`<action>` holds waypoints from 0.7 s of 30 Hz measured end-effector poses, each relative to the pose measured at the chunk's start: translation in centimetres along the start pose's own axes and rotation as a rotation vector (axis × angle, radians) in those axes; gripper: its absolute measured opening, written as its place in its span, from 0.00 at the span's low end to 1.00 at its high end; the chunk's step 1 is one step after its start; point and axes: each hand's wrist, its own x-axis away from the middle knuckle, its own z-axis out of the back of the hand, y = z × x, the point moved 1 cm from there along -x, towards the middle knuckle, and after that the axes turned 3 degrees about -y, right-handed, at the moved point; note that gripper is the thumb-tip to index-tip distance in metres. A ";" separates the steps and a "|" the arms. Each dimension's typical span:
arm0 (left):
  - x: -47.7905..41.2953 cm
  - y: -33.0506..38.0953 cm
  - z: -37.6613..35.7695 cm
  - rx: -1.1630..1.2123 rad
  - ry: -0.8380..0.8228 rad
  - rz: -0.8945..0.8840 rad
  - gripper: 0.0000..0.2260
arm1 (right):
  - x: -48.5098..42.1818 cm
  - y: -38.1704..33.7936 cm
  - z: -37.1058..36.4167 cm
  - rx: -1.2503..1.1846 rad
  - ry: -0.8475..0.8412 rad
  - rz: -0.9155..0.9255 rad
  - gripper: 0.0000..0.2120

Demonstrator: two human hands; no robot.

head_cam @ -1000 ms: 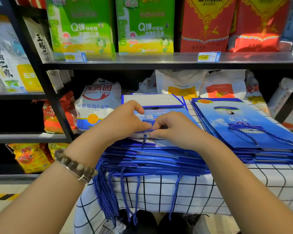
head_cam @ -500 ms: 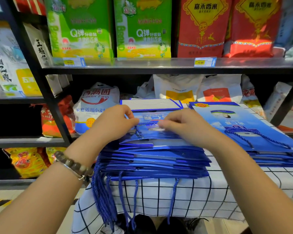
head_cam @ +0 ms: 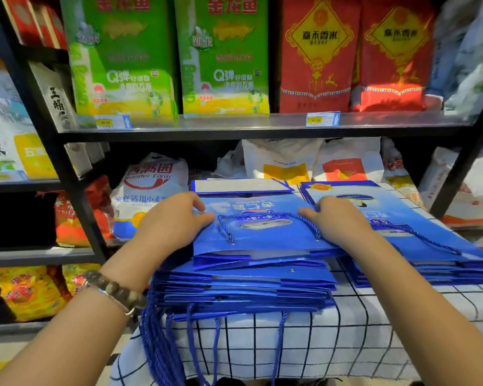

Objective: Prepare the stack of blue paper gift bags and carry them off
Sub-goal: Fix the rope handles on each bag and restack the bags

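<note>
The stack of blue bags (head_cam: 243, 285) is sitting mid-frame on the checked cloth (head_cam: 346, 338). Our left hand (head_cam: 173, 222) and right hand (head_cam: 339, 221) are gripping the top bag (head_cam: 262, 240) by opposite edges, well apart. Another blue pile (head_cam: 435, 257) is lying at right.

Neighbouring bag stack (head_cam: 430, 246) sits just beside my right hand (head_cam: 338, 221) gripping the blue bags (head_cam: 262, 238); shelf post (head_cam: 76, 196), flour sack (head_cam: 151, 190) near on my left; free room over tabletop (head_cam: 346, 344) front edge.
</note>
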 end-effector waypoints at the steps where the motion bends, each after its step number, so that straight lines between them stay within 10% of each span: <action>1: 0.0 0.6 0.2 0.008 0.007 -0.027 0.12 | 0.0 0.4 0.7 -0.006 0.053 0.015 0.22; 10: -1.8 12.2 -1.8 -0.028 0.025 -0.335 0.15 | 0.2 9.9 8.8 0.027 0.375 -0.014 0.24; 21: -4.1 21.7 -11.8 -0.078 -0.240 -0.368 0.15 | 0.3 20.8 8.8 0.074 0.233 -0.255 0.22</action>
